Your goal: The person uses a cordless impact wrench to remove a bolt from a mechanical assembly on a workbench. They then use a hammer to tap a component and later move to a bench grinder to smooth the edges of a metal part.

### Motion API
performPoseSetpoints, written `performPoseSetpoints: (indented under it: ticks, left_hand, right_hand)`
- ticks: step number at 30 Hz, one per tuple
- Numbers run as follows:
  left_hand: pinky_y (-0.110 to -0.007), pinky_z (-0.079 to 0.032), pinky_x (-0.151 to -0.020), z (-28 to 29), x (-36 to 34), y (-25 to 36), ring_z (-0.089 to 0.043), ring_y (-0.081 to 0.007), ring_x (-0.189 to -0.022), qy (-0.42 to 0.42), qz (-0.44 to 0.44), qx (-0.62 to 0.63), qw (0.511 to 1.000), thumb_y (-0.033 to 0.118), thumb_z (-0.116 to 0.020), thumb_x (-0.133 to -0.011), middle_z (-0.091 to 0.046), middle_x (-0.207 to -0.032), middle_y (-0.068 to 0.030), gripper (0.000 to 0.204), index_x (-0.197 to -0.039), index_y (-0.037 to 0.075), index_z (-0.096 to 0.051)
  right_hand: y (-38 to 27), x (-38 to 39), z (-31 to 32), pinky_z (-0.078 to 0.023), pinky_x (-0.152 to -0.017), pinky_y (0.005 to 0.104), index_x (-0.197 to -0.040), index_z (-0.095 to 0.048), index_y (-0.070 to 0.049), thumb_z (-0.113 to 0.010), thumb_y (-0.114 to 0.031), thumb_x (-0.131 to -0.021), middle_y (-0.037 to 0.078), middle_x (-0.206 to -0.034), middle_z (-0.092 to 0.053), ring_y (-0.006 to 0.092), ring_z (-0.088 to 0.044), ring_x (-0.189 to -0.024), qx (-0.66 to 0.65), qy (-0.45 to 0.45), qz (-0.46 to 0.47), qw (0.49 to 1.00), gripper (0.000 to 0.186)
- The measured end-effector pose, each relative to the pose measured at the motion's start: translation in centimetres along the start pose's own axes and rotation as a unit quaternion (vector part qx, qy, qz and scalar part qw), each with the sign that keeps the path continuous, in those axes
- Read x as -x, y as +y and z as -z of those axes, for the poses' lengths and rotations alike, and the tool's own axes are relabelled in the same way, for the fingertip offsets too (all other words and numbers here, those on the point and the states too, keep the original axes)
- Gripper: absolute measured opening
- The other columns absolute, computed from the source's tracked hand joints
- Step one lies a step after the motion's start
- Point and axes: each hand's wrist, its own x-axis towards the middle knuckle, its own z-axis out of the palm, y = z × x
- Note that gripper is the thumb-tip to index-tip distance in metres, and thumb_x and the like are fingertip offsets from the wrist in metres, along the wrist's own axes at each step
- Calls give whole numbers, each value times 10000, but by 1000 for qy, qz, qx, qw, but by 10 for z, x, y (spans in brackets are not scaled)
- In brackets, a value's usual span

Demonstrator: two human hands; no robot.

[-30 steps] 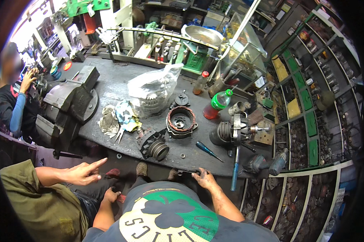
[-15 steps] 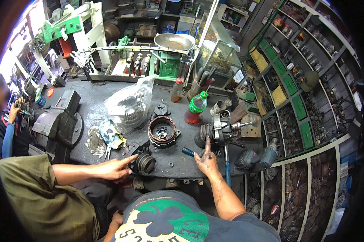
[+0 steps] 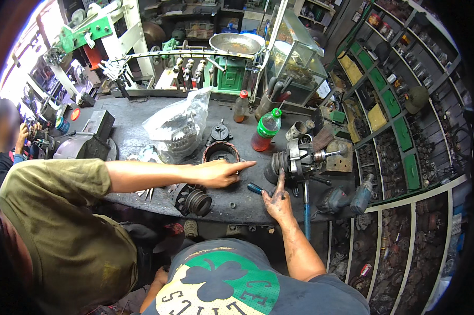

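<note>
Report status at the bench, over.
Right hand open, forefinger touching alternator assembly. Left hand out of sight. Co-worker's hand points beside stator ring; blue screwdriver by right hand.

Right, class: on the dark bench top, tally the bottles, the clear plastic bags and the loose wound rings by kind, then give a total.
Bottles: 2, the green bottle and the small red-capped bottle
Clear plastic bag: 1
Loose wound ring: 1
Total: 4
</note>
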Motion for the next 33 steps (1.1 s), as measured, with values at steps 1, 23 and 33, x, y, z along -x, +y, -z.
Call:
performPoseSetpoints:
  ticks: [1, 23, 33]
  left_hand:
    - [-562, -554, -713, -5, -31, -2, -714, -433, -721, -29, 4, -31, 999, 209, -574, -1063, -693, -798, -270, 735, -1717, 242, -238]
    - [-510, -470, -492, -62, -136, -77, -619, -353, -523, 89, -153, -111, 978, 184, -564, -1007, -595, -630, -181, 830, -1732, 306, -179]
    - [-497, -469, -541, -75, -138, -74, -611, -355, -595, 106, -156, -90, 978, 191, -590, -999, -603, -722, -195, 809, -1717, 257, -221]
  right_hand:
    - [4, 2, 4, -552, -663, 466, -1720, 0, -63, -781, -164, -931, 165, -670, -637, 363, -695, -631, 3, 3, -24, 1000, 1115]
    - [2, 5, 10, -572, -681, 461, -1718, 12, -56, -780, -163, -932, 152, -710, -678, 348, -712, -651, -16, 7, -37, 999, 1121]
    - [8, 5, 8, -580, -686, 474, -1709, 12, -25, -783, -165, -926, 168, -708, -690, 377, -729, -663, -34, 16, -28, 999, 1124]
